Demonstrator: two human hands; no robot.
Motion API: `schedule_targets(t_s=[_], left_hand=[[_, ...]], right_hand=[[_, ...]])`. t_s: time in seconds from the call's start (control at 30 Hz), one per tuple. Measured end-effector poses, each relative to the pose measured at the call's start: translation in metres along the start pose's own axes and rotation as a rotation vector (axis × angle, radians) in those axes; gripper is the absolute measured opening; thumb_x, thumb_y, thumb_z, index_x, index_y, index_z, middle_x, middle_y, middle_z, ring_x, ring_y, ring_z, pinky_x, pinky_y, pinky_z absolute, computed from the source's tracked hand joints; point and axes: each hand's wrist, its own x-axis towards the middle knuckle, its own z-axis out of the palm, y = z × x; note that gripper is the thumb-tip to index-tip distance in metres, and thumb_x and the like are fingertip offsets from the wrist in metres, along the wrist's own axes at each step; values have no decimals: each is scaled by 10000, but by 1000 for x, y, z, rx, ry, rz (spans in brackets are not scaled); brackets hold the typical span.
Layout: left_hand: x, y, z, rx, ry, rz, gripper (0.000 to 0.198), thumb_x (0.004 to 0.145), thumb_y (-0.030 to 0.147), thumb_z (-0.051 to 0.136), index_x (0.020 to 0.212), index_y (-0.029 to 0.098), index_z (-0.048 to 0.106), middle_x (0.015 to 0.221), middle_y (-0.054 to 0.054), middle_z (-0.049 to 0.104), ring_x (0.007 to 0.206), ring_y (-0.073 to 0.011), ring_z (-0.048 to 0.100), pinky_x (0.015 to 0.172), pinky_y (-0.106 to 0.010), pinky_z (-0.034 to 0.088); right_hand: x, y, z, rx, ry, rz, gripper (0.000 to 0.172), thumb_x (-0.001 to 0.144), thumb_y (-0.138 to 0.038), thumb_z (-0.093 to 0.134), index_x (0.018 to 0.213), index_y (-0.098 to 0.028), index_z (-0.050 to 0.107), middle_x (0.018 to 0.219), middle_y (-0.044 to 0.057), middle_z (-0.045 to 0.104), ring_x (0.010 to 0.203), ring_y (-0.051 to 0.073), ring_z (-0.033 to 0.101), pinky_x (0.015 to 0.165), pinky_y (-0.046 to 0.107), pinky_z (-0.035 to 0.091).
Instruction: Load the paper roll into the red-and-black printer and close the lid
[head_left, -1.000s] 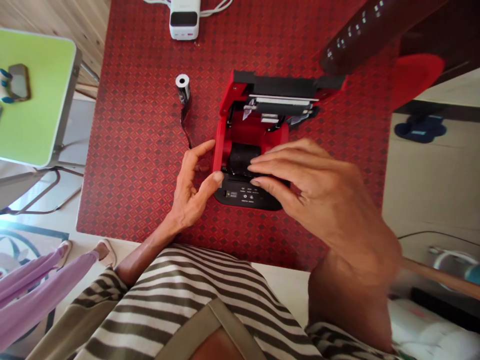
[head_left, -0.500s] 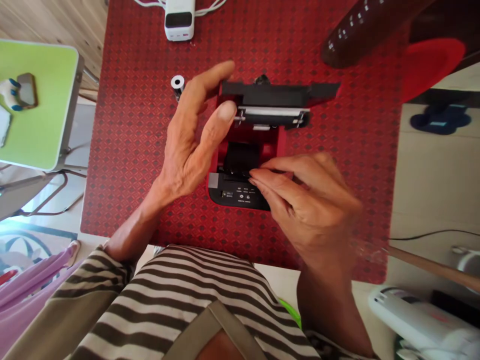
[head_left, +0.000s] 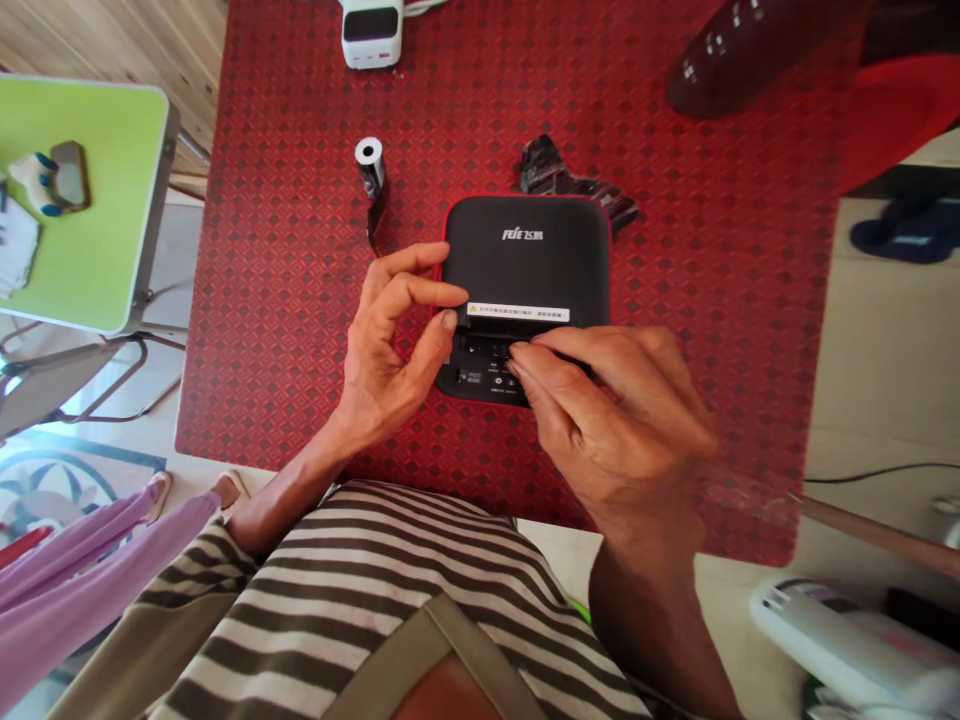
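Our left hand (head_left: 390, 350), half open, touches the printer (head_left: 529, 265) at its left; our right hand (head_left: 619, 405) pinches over its front, any hold unclear.

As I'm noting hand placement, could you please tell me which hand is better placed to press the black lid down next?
Probably the left hand: its spread fingers are at the left edge of the lid, while the right hand is pinched over the front panel.

A red patterned worktop (head_left: 285, 330) fills the middle; a green-topped table (head_left: 105, 240) stands at left, wood-grained boards (head_left: 112, 40) upper left, pale floor (head_left: 877, 370) right.
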Motion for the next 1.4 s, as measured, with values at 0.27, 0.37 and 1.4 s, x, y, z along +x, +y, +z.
schedule_targets(t_s=[0.27, 0.37, 1.4], left_hand=[[-16, -23, 7, -170, -29, -256, 797, 1199, 828, 831, 1860, 470, 564, 1945, -93, 673, 1876, -467, 629, 1487, -731, 641], [-13, -27, 6, -184, -55, -255, 808, 1180, 863, 839, 1857, 500, 588, 1980, -82, 655, 1923, -484, 586, 1499, -732, 635], [-24, -4, -1, -350, -44, -414, 709, 1139, 713, 964, 1745, 405, 762, 1763, -62, 847, 1702, -486, 766, 1355, -685, 722]], right_hand=[[-4, 0, -3, 29, 134, -47, 633, 1199, -148, 783, 1786, -383, 769, 1428, 117, 966, 1238, 417, 915, 1143, 643, 714], [-5, 4, -2, 35, 173, -1, 731, 1205, -207, 807, 1895, -416, 690, 1504, 121, 962, 1367, 463, 915, 1212, 666, 689], [-77, 5, 76, 131, 450, 254, 585, 1274, -520, 706, 1789, -243, 741, 1389, 176, 947, 1126, 357, 957, 937, 507, 817]])
